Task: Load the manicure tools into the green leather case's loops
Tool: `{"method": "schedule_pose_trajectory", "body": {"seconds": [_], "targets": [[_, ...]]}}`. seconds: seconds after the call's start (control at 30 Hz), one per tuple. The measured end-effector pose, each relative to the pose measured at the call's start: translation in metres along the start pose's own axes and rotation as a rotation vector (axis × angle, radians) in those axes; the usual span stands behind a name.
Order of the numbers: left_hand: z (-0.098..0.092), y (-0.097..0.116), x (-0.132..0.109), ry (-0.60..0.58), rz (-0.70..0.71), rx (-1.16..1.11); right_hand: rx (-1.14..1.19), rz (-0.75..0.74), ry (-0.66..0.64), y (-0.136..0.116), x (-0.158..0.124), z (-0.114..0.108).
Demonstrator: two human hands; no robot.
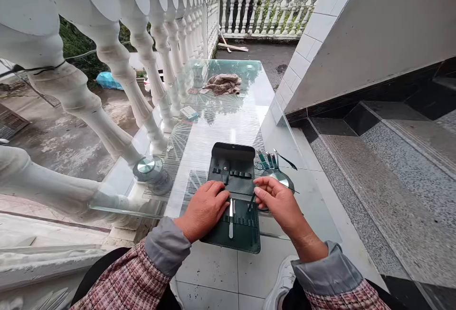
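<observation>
A dark green tool case (pixel 233 177) lies open on the near end of a glass table (pixel 228 115). My left hand (pixel 204 208) rests curled on the case's left half, fingers pressing its elastic strip. My right hand (pixel 276 198) pinches a thin dark tool (pixel 251 201) over the case's right half. A silver tool (pixel 231 218) sits in the lower strip between my hands. Several loose metal tools (pixel 272 160) and a small round mirror (pixel 280 178) lie just right of the case.
A crumpled brown cloth (pixel 223 83) lies at the table's far end, and a small card (pixel 188 112) near its left edge. A white balustrade (pixel 142 63) runs along the left. Tiled steps (pixel 374 148) rise on the right. A round metal table fitting (pixel 147 166) shows at left.
</observation>
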State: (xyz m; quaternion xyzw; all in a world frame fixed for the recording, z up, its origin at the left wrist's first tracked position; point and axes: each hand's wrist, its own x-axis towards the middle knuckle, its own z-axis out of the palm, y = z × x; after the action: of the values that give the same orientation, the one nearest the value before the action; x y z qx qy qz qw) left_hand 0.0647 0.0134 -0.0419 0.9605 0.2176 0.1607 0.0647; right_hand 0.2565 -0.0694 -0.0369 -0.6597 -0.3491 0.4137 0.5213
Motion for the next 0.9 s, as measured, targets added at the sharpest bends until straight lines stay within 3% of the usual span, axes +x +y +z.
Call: {"method": "schedule_pose_trajectory", "body": {"seconds": [0.53, 0.9], "targets": [[0.002, -0.001, 0.0, 0.023, 0.001, 0.005, -0.359, -0.103, -0.011, 0.0, 0.008, 0.007], [0.001, 0.0, 0.0, 0.024, 0.001, 0.002, -0.617, -0.345, -0.198, -0.008, 0.002, 0.002]]}}
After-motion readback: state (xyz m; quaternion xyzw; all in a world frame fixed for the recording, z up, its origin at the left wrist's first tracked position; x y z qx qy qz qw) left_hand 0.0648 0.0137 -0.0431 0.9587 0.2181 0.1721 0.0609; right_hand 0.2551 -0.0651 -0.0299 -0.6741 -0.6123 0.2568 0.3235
